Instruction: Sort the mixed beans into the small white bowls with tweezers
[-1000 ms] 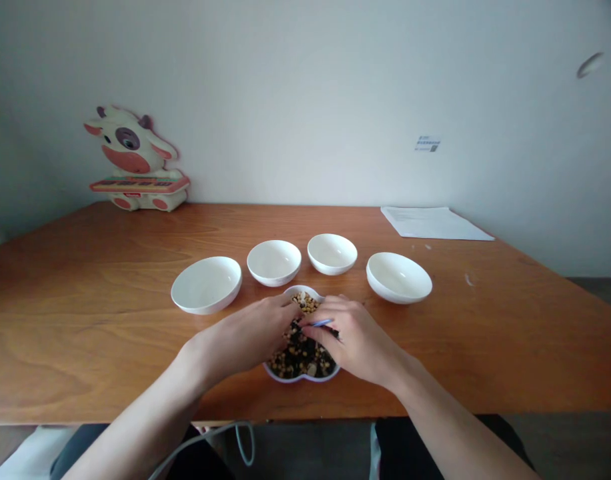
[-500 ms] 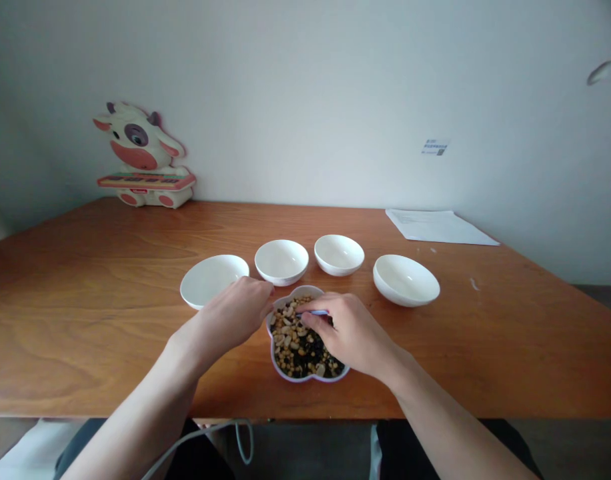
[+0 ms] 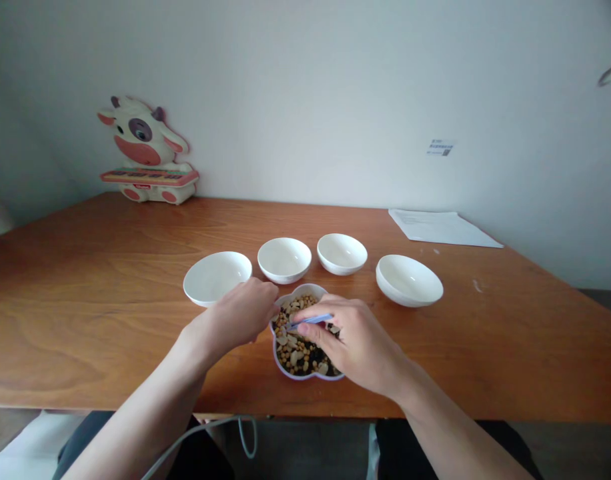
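In the head view, my right hand (image 3: 358,339) pinches a slim pale-blue utensil (image 3: 316,319) over the flower-shaped dish (image 3: 298,378), which holds peanuts (image 3: 296,358) among dark grains (image 3: 316,357). My left hand (image 3: 248,305) is at the dish's left rim; whether it grips, I cannot tell. Four white bowls (image 3: 284,260) stand beyond the dish.

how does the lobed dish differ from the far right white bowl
The lobed dish has a scalloped outline; the white bowl is round. The dish's rim is pale lilac; the bowl's is white. The dish holds mixed pale and dark pieces; the bowl shows its bare white inside. Both stand on the wooden table.
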Tool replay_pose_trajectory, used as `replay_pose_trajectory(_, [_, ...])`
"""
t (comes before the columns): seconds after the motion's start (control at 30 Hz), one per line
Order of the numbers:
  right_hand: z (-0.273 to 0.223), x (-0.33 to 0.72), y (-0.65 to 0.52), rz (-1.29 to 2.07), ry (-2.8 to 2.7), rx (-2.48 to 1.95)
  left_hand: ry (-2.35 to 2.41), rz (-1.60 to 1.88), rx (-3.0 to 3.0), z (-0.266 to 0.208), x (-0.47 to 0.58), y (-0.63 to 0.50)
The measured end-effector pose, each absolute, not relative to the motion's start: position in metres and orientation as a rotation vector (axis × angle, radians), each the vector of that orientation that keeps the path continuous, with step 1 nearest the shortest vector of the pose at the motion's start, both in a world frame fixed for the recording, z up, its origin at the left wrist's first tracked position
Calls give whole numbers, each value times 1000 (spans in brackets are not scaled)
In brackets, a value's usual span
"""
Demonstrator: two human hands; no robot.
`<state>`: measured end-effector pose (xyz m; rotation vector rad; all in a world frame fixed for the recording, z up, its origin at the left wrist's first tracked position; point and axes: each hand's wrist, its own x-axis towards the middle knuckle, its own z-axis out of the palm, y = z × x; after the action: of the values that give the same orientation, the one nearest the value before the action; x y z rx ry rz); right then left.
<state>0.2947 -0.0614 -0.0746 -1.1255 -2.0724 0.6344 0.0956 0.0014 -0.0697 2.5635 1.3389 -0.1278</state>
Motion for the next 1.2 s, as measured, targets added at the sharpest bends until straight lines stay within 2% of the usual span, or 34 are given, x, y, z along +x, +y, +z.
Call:
replay_pose_trajectory(0.17, [-78,302,-60,672,-2214,-1233,1328,-147,2563,-73,94,2])
replay_pose_trajectory(0.4, [-79,318,-46,197,-2161,-1623,1336,-127,2551,-76,93,4])
replay_pose_trajectory(0.47, [-85,313,-42,242,-2137,-1547,1335,-128,2549,-75,93,4])
replay_pose_trajectory(0.6, [-91,303,-41,571,-2128,-1276,1326,-138,2551,-72,95,3])
replay_pose_trajectory(0.73, [-79,311,-49,795,-2193,-1201,1317,-144,2557,-71,96,3])
replay_pose_trajectory(0.87, [-56,330,-58,636,-2242,-1308,1320,-141,2560,-72,95,3])
replay_pose_trajectory(1.07, [-57,332,-60,766,-2357,-1211,1320,-125,2590,-74,95,5])
replay_pose_trajectory(1.2, [-68,330,-53,518,-2291,-1367,1335,-80,2618,-72,94,2])
